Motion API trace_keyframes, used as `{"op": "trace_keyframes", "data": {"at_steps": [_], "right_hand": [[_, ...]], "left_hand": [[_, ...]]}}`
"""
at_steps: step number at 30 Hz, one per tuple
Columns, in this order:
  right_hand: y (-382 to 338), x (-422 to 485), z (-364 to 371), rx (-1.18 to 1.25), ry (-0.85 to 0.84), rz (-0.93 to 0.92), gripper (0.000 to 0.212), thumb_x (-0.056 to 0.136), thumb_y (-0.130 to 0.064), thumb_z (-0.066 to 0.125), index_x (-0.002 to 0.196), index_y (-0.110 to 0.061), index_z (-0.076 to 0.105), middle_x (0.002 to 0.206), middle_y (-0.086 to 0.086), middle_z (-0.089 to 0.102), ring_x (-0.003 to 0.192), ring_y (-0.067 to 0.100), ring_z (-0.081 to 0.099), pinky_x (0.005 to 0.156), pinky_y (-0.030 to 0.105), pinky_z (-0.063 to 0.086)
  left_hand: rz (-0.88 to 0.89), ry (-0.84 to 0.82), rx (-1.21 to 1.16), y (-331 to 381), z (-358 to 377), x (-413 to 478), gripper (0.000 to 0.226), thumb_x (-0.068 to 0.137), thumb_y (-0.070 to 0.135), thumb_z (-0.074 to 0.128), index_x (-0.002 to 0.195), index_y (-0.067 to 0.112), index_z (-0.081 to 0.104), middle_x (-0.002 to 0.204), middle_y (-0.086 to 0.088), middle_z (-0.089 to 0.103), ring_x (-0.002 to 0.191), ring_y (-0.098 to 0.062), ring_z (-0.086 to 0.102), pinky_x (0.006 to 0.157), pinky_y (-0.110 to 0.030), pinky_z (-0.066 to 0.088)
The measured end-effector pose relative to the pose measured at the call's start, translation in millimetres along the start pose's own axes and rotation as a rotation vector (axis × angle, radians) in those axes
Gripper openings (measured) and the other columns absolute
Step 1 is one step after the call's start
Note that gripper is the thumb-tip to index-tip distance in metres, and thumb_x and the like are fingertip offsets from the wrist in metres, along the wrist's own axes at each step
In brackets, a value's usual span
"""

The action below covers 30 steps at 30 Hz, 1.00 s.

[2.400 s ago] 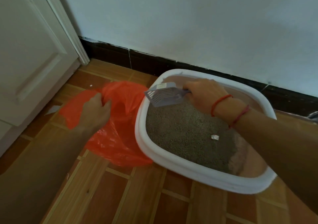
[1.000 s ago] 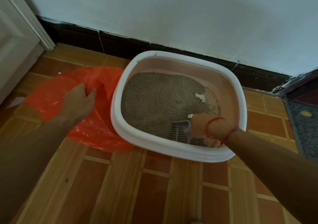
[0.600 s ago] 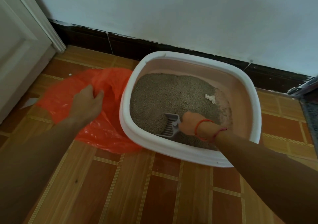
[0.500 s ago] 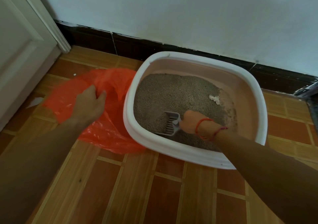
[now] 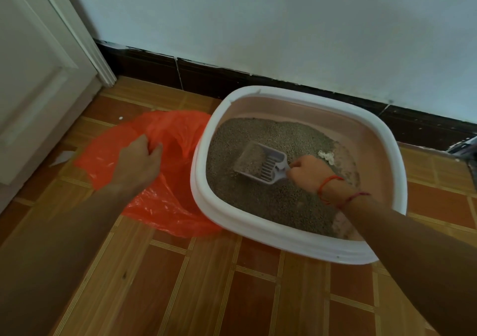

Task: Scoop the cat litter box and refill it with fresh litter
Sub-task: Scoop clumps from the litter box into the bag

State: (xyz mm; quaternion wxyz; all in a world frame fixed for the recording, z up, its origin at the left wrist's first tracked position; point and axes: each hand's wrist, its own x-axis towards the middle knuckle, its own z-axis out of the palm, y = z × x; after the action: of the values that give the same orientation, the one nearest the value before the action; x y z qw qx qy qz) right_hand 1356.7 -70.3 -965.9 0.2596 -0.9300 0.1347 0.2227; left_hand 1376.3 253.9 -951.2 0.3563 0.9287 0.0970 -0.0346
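Observation:
A white-rimmed litter box with a pink inside stands on the tiled floor by the wall, holding grey litter. My right hand grips the handle of a grey slotted scoop, which lies on the litter in the middle of the box with litter in its bowl. A small white clump sits on the litter just beyond my right hand. An orange plastic bag lies on the floor left of the box, partly under its rim. My left hand pinches the bag's edge.
A white door and its frame stand at the left. A dark skirting board runs along the wall behind the box. A dark mat edge shows at the far right. A white scrap lies by the door.
The scoop has pushed forward from the near side of the box to its middle and now carries litter. My left hand stays on the bag.

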Motion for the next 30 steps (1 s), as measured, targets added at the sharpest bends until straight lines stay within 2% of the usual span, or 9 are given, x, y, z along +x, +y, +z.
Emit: {"op": "trace_keyframes", "data": {"at_steps": [2, 4, 6, 10, 18, 21, 25, 28, 30], "right_hand": [[0, 2, -8, 0.025, 0.032, -0.003, 0.03, 0.089, -0.016, 0.053, 0.06, -0.012, 0.06, 0.057, 0.005, 0.052, 0.052, 0.018, 0.043, 0.051, 0.021, 0.036], [-2, 3, -14, 0.069, 0.039, -0.006, 0.025, 0.087, -0.016, 0.054, 0.069, -0.006, 0.067, 0.063, 0.008, 0.057, 0.056, 0.021, 0.046, 0.056, 0.026, 0.04], [-3, 3, -17, 0.056, 0.055, -0.005, 0.026, 0.087, -0.016, 0.053, 0.067, -0.007, 0.066, 0.065, 0.009, 0.059, 0.056, 0.02, 0.047, 0.055, 0.026, 0.043], [-4, 6, -18, 0.092, 0.037, -0.014, 0.025, 0.088, -0.016, 0.053, 0.074, -0.004, 0.069, 0.062, 0.007, 0.057, 0.053, 0.018, 0.047, 0.054, 0.026, 0.043], [-5, 8, -21, 0.11, 0.065, -0.012, 0.024, 0.089, -0.016, 0.053, 0.083, -0.002, 0.072, 0.068, 0.01, 0.059, 0.054, 0.018, 0.046, 0.053, 0.025, 0.042], [-5, 10, -21, 0.115, 0.065, -0.013, 0.024, 0.089, -0.017, 0.054, 0.086, -0.001, 0.072, 0.066, 0.009, 0.058, 0.054, 0.017, 0.046, 0.051, 0.024, 0.041], [-5, 11, -23, 0.1, 0.076, -0.017, 0.022, 0.088, -0.016, 0.054, 0.081, -0.007, 0.072, 0.067, 0.008, 0.061, 0.055, 0.016, 0.049, 0.051, 0.022, 0.042], [-6, 10, -25, 0.076, 0.082, -0.017, 0.023, 0.087, -0.016, 0.054, 0.07, -0.007, 0.067, 0.061, 0.006, 0.056, 0.051, 0.015, 0.044, 0.049, 0.021, 0.039], [-6, 10, -26, 0.067, 0.077, -0.013, 0.024, 0.087, -0.017, 0.054, 0.071, -0.005, 0.068, 0.06, 0.005, 0.054, 0.05, 0.015, 0.042, 0.048, 0.021, 0.038]], "left_hand": [[-0.006, -0.011, -0.019, 0, 1, 1, 0.024, 0.104, 0.027, 0.044, 0.094, 0.008, 0.055, 0.081, -0.011, 0.059, 0.062, -0.022, 0.054, 0.057, -0.038, 0.051], [-0.009, -0.016, -0.027, 0, 0, 1, 0.022, 0.104, 0.027, 0.044, 0.095, 0.009, 0.055, 0.081, -0.011, 0.06, 0.062, -0.022, 0.055, 0.057, -0.038, 0.051], [-0.009, -0.012, -0.029, 0, 0, 1, 0.021, 0.103, 0.026, 0.044, 0.093, 0.011, 0.054, 0.081, -0.01, 0.059, 0.062, -0.022, 0.056, 0.056, -0.038, 0.051], [0.001, 0.011, -0.006, 2, 0, 0, 0.024, 0.103, 0.024, 0.045, 0.084, 0.012, 0.052, 0.075, -0.006, 0.055, 0.058, -0.018, 0.05, 0.05, -0.029, 0.04], [-0.007, -0.002, -0.024, -3, 0, 2, 0.023, 0.103, 0.026, 0.044, 0.093, 0.007, 0.054, 0.078, -0.009, 0.057, 0.06, -0.02, 0.052, 0.051, -0.033, 0.045], [-0.004, 0.001, -0.019, -3, 1, 2, 0.022, 0.104, 0.025, 0.044, 0.093, 0.008, 0.054, 0.078, -0.008, 0.056, 0.059, -0.019, 0.052, 0.05, -0.03, 0.044], [-0.002, 0.001, -0.04, -2, 1, 3, 0.022, 0.103, 0.026, 0.044, 0.095, 0.009, 0.054, 0.08, -0.009, 0.058, 0.06, -0.02, 0.053, 0.052, -0.032, 0.047], [-0.007, 0.003, -0.038, -3, 2, 4, 0.021, 0.104, 0.026, 0.044, 0.094, 0.01, 0.054, 0.079, -0.008, 0.057, 0.06, -0.02, 0.053, 0.053, -0.033, 0.048], [-0.007, 0.001, -0.037, -3, 2, 3, 0.021, 0.104, 0.026, 0.044, 0.094, 0.01, 0.054, 0.079, -0.008, 0.057, 0.06, -0.019, 0.052, 0.051, -0.031, 0.047]]}}
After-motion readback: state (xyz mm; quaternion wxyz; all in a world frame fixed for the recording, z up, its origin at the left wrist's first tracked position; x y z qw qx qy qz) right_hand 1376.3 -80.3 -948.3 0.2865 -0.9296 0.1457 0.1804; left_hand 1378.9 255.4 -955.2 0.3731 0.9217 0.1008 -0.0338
